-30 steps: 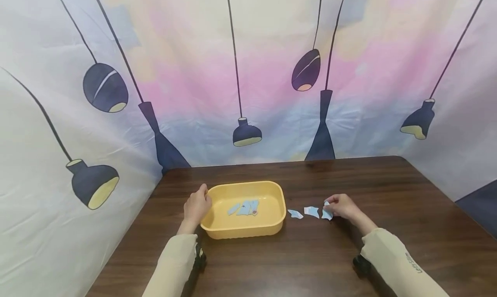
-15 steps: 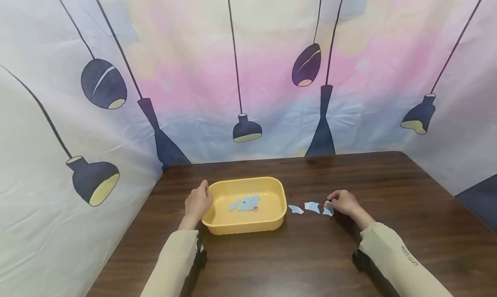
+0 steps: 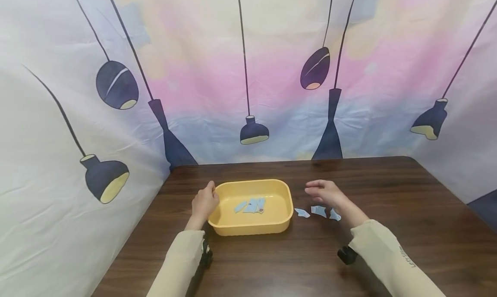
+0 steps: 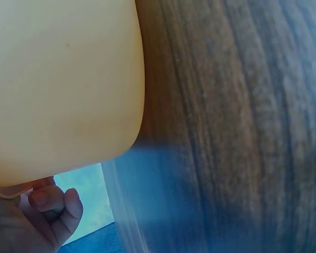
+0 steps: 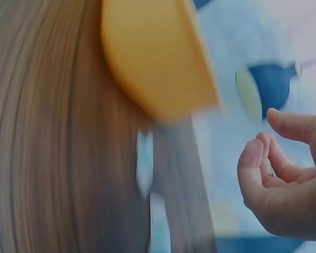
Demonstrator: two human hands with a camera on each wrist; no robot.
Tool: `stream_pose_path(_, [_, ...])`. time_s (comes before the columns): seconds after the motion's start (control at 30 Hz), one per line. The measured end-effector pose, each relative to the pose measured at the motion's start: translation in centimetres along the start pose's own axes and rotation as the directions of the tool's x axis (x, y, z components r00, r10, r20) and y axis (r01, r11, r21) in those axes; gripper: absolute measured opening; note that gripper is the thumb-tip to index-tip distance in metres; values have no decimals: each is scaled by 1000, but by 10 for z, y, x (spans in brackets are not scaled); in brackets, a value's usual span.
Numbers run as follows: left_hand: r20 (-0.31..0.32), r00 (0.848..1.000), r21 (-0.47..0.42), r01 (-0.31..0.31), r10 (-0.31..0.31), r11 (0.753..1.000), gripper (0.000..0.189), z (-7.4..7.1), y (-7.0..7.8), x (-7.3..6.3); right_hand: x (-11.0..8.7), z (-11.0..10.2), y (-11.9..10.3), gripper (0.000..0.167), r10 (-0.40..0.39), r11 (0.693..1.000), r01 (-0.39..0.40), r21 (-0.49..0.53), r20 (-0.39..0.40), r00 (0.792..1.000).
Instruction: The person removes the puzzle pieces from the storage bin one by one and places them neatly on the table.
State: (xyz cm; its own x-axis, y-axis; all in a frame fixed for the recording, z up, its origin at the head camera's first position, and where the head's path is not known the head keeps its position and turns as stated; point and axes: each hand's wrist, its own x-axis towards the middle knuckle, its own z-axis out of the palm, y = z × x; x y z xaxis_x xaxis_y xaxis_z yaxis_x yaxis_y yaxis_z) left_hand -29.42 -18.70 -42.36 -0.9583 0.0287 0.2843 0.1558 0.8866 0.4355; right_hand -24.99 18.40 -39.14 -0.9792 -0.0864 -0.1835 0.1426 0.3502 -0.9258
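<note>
A yellow plastic tub (image 3: 285,217) stands on the dark wooden table (image 3: 388,189), with several light-blue paper scraps (image 3: 250,205) lying in it. My left hand (image 3: 204,202) grips the tub's left rim. In the left wrist view its fingers (image 4: 47,208) curl under the edge of the tub (image 4: 63,79). My right hand (image 3: 324,191) hovers just right of the tub, fingers loosely curled and holding nothing. The right wrist view shows that hand (image 5: 284,184) bare, with the tub (image 5: 152,58) blurred beyond it. Three scraps lie on the table below it: (image 3: 301,212), (image 3: 319,210), (image 3: 335,214).
A printed fabric backdrop (image 3: 248,73) with lamp drawings closes off the table at the back and both sides. The table's right edge (image 3: 462,202) runs past my right arm. Black wrist straps (image 3: 345,254) sit on both sleeves.
My right hand has let go of the rightmost scrap, risen and moved left toward the tub. The three scraps stay on the table. My left hand has kept its grip on the rim.
</note>
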Motion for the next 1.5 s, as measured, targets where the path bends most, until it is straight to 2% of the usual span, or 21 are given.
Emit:
stream_pose_path(0.13, [3,1000,-2,3,-3,1000,12,1,1,-1,4,34,-21,46,-58,998,56,43,47,997])
stream_pose_path(0.3, [3,1000,20,-2,2,1000,8,-1,2,-2,11,75,-35,41,-160,987,162,-15,73,984])
stream_pose_path(0.5, [-17,1000,17,-10,11,1000,10,-1,4,-4,27,104,-33,40,-150,984,159,-78,104,983])
stream_pose_path(0.73, [-39,999,-13,10,-10,1000,9,4,6,-4,44,116,-18,42,-109,982,119,-143,75,991])
stream_pose_path(0.9, [-57,998,-35,29,-31,999,7,2,4,-3,53,121,-12,50,-93,974,111,-199,99,991])
stream_pose_path(1.17, [-67,993,-148,83,-94,986,6,4,-1,-2,53,124,-13,57,-150,906,193,-377,138,979])
stream_pose_path(1.3, [-50,993,-167,98,-108,981,10,4,-2,-2,52,124,-14,60,-141,898,185,-399,138,980])
stream_pose_path(1.5, [14,989,-223,149,-150,963,17,4,-1,-4,51,125,-15,62,-107,904,148,-400,122,987])
